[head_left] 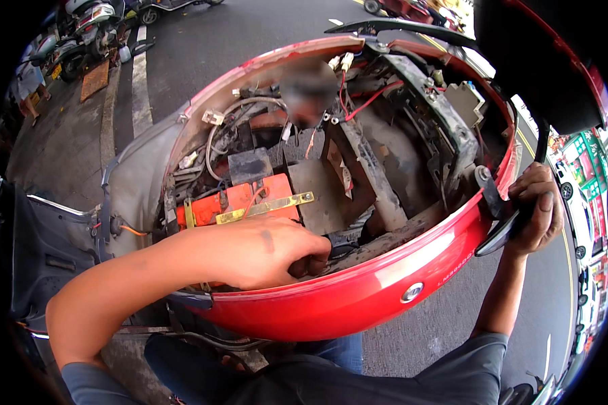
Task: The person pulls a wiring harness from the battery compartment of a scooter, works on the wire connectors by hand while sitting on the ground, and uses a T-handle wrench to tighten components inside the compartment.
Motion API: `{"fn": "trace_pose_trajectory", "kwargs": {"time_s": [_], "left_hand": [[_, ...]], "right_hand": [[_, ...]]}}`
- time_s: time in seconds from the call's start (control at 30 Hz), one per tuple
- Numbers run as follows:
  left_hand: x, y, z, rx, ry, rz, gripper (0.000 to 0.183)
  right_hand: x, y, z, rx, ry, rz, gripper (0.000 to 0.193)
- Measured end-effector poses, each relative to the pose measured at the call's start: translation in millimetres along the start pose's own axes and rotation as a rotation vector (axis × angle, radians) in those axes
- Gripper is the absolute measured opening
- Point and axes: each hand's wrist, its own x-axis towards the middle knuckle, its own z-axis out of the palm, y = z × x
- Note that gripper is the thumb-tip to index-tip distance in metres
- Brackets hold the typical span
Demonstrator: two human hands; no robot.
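Note:
My left hand (294, 251) reaches over the near side of a red scooter body (331, 307), down into its open under-seat bay. Its fingers are curled against the inner wall; what they hold, if anything, is hidden. A black part (344, 247) lies just beyond the fingertips. Behind my wrist sits an orange-red battery (270, 187) with a brass-coloured strap (267, 207) across it. My right hand (537, 210) is closed round the black grab rail (498, 235) at the scooter's rear right.
Loose wires with white connectors (213, 117) hang along the bay's far left side. A dark metal frame bar (439, 101) crosses the bay at right. The raised seat (547, 67) stands at upper right. Parked scooters (91, 27) line the far left, and white cars (566, 182) stand across the road.

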Motion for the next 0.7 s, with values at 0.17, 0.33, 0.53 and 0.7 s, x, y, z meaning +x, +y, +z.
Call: {"fn": "trace_pose_trajectory", "kwargs": {"time_s": [0.17, 0.33, 0.53, 0.7], "left_hand": [[9, 10, -8, 0.262, 0.145, 0.09, 0.015], [13, 14, -17, 0.353, 0.431, 0.062, 0.018], [19, 1, -9, 0.402, 0.619, 0.212, 0.022], [18, 9, -10, 0.19, 0.607, 0.092, 0.026]], "right_hand": [[3, -6, 0, -0.047, 0.006, 0.009, 0.04], [1, -4, 0, -0.057, 0.006, 0.014, 0.039], [1, 0, 3, -0.045, -0.018, 0.072, 0.039], [10, -8, -8, -0.182, -0.2, 0.111, 0.044]]}}
